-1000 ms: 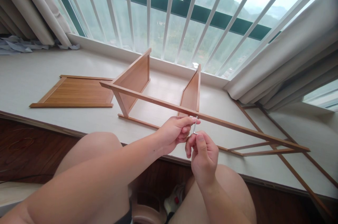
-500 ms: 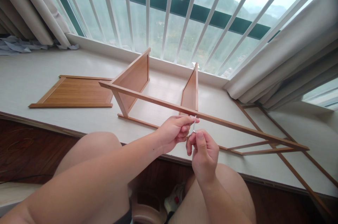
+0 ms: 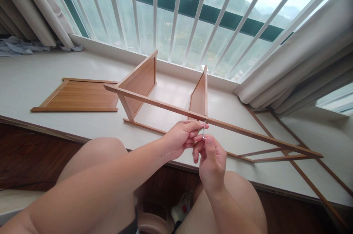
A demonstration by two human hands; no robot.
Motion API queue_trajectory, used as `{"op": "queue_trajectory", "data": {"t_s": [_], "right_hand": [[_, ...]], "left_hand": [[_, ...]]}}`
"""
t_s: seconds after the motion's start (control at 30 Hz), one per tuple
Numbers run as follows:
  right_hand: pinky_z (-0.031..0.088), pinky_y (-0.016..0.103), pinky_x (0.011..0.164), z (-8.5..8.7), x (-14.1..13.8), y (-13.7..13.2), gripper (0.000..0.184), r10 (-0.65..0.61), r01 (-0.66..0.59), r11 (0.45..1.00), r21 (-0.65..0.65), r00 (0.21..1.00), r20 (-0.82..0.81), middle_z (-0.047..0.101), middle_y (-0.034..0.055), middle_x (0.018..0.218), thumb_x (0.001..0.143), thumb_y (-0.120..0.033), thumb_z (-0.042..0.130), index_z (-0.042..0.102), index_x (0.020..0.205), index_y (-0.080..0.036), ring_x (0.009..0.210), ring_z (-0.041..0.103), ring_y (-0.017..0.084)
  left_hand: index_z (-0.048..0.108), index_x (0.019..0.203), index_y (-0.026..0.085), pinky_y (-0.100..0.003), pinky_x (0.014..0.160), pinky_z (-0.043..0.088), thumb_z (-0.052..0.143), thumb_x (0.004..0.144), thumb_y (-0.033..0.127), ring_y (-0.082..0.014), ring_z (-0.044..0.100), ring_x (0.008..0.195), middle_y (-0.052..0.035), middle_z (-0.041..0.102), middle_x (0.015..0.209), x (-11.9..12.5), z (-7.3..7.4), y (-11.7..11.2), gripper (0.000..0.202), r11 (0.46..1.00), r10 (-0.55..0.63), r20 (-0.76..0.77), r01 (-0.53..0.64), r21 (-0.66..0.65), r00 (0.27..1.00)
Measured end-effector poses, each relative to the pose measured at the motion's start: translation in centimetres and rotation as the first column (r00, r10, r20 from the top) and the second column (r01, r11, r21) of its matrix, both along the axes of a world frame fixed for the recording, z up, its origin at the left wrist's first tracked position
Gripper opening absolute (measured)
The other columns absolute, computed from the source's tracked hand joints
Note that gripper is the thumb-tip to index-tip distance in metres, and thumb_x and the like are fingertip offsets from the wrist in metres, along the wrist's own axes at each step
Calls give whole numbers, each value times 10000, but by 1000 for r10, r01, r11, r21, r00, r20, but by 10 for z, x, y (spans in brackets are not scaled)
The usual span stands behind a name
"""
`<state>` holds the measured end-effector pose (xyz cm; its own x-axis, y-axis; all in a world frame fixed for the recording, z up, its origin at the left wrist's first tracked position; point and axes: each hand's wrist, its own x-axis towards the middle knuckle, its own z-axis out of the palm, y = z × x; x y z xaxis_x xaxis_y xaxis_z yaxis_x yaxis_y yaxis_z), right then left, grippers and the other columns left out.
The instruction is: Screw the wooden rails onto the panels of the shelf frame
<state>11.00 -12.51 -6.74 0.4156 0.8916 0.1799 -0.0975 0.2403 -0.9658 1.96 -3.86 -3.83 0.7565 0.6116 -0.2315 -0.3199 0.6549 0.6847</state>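
A silver L-shaped hex key [image 3: 203, 131] stands with its upper end at a small bolt in the long wooden rail [image 3: 165, 107] of a shelf frame. My left hand [image 3: 183, 136] is closed, thumb and finger pinching the key's shaft just below the rail. Below and to the right, my right hand [image 3: 211, 157] grips the bent lower end between thumb and forefinger. Two wooden shelf panels, a left one [image 3: 142, 83] and a right one [image 3: 199, 94], stand on edge behind the rail. The bolt itself is mostly hidden by my left fingertips.
Flat on the white window ledge [image 3: 91, 59] lies another wooden panel [image 3: 82, 96]. A second wooden frame [image 3: 309, 182] leans at the right, crossing the rail's far end. White window bars [image 3: 154, 13] and beige curtains [image 3: 281, 50] border the ledge. A brown stool [image 3: 154, 217] is between my legs.
My right hand has shifted slightly left, its fingers curling a little differently around the key's lower end. The left hand and the wooden frame stay almost where they were.
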Motion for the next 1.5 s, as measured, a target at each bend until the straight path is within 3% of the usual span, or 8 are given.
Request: {"op": "queue_trajectory", "data": {"t_s": [0.23, 0.47, 0.57, 0.73, 0.87, 1.1, 1.33, 1.5], "right_hand": [[325, 219, 416, 1, -1, 0, 334, 30, -30, 1000, 4, 995, -96, 611, 17, 726, 984, -382, 432, 648, 850, -164, 452, 462, 70], [310, 198, 404, 5, -3, -2, 323, 122, -126, 992, 4, 953, -278, 489, -30, 520, 996, -355, 397, 620, 862, -163, 424, 420, 80], [284, 192, 384, 11, -7, -4, 309, 237, -258, 966, 18, 854, -464, 459, -47, 496, 1011, -333, 346, 580, 875, -183, 382, 369, 75], [236, 174, 360, 17, -8, -5, 282, 362, -453, 887, 89, 562, -744, 356, -79, 485, 1025, -296, 300, 522, 872, -214, 373, 204, 80], [224, 179, 363, 16, -6, -5, 287, 391, -482, 866, 134, 486, -782, 340, -76, 490, 1024, -293, 294, 528, 877, -215, 389, 173, 90], [248, 186, 375, 17, -9, -3, 389, 384, -454, 884, 111, 569, -727, 387, -57, 471, 1028, -313, 230, 546, 827, -205, 379, 242, 87], [281, 200, 387, 7, -12, -5, 337, 299, -322, 946, 34, 829, -473, 475, -36, 459, 1013, -348, 325, 563, 836, -185, 378, 358, 90], [287, 203, 389, 3, -4, -6, 310, 165, -184, 981, -56, 954, -249, 475, -41, 497, 986, -393, 429, 573, 818, -176, 406, 405, 86]], "left_hand": [[653, 913, 120, -166, 386, 199, 693, 785, 406, -42, 237, 436, 76, 311, 535, 0, -2, 2, 316, 999, -8, -28, 9, 31, 1000], [665, 928, 125, -178, 395, 154, 689, 791, 403, -41, 225, 440, 74, 306, 540, 0, -2, 3, 311, 999, -22, -50, 24, 44, 999], [677, 915, 119, -182, 409, 152, 698, 785, 401, -37, 226, 441, 74, 304, 538, 0, -1, 3, 311, 999, -13, -56, 16, 44, 998], [690, 887, 115, -183, 430, 173, 717, 763, 417, -36, 235, 444, 75, 305, 524, 0, 1, 3, 327, 999, 14, -75, -11, 34, 997], [692, 890, 117, -183, 432, 161, 723, 757, 435, -38, 240, 448, 74, 305, 527, 0, 1, 3, 346, 999, 17, -97, -14, 38, 995], [684, 896, 125, -183, 432, 182, 712, 761, 438, -41, 260, 438, 71, 321, 533, 0, -1, 2, 343, 997, 21, -117, -12, 73, 993], [659, 851, 137, -193, 429, 173, 693, 783, 412, -43, 271, 427, 76, 299, 511, -2, -1, 1, 286, 997, -4, -102, 12, 82, 995], [661, 871, 132, -192, 438, 191, 675, 792, 400, -49, 311, 445, 71, 304, 535, -3, 0, 1, 280, 993, 14, -85, -3, 120, 996]]}}
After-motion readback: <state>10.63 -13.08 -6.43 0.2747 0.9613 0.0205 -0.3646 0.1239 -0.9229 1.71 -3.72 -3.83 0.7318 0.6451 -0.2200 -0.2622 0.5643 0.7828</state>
